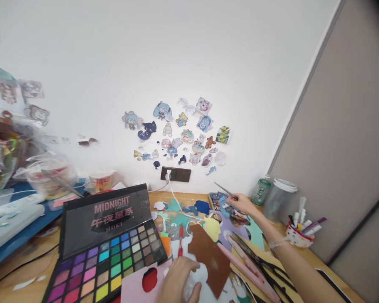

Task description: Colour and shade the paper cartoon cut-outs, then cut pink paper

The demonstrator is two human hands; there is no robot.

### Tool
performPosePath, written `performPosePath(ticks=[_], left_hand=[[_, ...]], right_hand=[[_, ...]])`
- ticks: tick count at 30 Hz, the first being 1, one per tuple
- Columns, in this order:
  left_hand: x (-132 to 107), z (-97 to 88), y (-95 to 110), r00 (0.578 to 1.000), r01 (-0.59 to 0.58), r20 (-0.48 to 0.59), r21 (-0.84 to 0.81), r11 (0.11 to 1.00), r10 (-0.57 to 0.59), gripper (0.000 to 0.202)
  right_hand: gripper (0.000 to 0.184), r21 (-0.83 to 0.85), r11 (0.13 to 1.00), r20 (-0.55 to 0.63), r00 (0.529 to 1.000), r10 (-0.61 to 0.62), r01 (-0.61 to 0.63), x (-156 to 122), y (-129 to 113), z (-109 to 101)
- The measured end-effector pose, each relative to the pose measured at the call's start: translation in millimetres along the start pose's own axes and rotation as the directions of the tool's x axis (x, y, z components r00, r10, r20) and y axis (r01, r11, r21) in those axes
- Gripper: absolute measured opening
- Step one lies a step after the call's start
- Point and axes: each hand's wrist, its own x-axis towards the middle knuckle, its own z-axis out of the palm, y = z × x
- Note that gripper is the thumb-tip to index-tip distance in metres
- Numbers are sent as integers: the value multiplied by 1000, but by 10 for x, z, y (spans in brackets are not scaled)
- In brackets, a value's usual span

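Observation:
My right hand [241,205] is closed on a thin grey pointed tool [222,188], its tip aimed left toward the wall; its exact kind is unclear. Just below that hand lie a blue cartoon cutout [225,208] and a tray [213,203] of small pictures. My left hand [178,280] rests low at the front, its thumb and fingers curved round a white paper cutout [199,273]. A red pen [180,240] lies just beyond its fingers. Brown paper [210,261] is to its right, and pink paper with a red hole [134,286] to its left.
An open eyeshadow palette [113,252] stands at the left. Black scissors [265,269] and a pink tool [246,269] lie at the right. Behind are a green can [260,191], a lidded tub [278,200] and a pen cup [298,235]. A white cable [175,194] runs from the socket [183,174].

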Motion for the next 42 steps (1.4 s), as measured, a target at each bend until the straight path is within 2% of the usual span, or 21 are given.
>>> performPosePath(ticks=[2, 5, 7, 10, 15, 19, 23, 26, 30, 33, 36, 38, 39, 42], left_hand=[[0, -31, 53, 998, 68, -4, -89, 994, -69, 23], [14, -62, 112, 973, 223, -1, -256, 941, -231, 30], [41, -74, 135, 941, 309, 8, -436, 846, -339, 39], [91, -62, 137, 906, 354, 45, -626, 695, -421, 44], [119, 20, 74, 836, 452, 127, -712, 538, -534, 47], [133, 36, 47, 822, 456, 191, -784, 420, -536, 47], [147, 26, 43, 801, 478, 266, -824, 305, -536, 44], [140, 42, 22, 782, 494, 299, -832, 252, -546, 42], [124, 65, -13, 759, 477, 289, -856, 197, -584, 41], [114, 47, -13, 744, 468, 282, -867, 172, -606, 40], [108, 13, 0, 759, 466, 282, -865, 187, -587, 40], [108, -2, 6, 768, 465, 283, -863, 197, -574, 40], [109, -7, 9, 769, 465, 283, -863, 197, -573, 40], [114, -14, 18, 767, 472, 291, -860, 194, -572, 39]], right_hand=[[27, 61, 998, 61, 998, -23, 20, -365, -185, 92], [34, 178, 984, 139, 989, -48, 23, -971, -439, 368], [36, 389, 919, 210, 977, -23, -62, -1299, -580, 564], [38, 541, 824, 284, 959, 8, -168, -1582, -726, 783], [38, 589, 785, 278, 960, 26, -192, -1704, -727, 958], [39, 560, 799, 264, 961, 78, -218, -1730, -585, 1002], [39, 505, 843, 272, 961, 48, -184, -1739, -498, 1003], [39, 466, 867, 287, 957, 42, -178, -1731, -489, 960], [36, 320, 930, 280, 956, 90, -182, -1707, -496, 815], [32, 81, 984, 224, 965, 138, -159, -1696, -497, 685], [34, -157, 986, 265, 960, 89, -48, -1691, -443, 565], [34, -345, 938, 221, 974, 37, 43, -1688, -349, 469], [33, -463, 885, 179, 983, 38, 50, -1687, -288, 412], [31, -734, 676, 99, 975, 200, -64, -1687, -112, 237]])
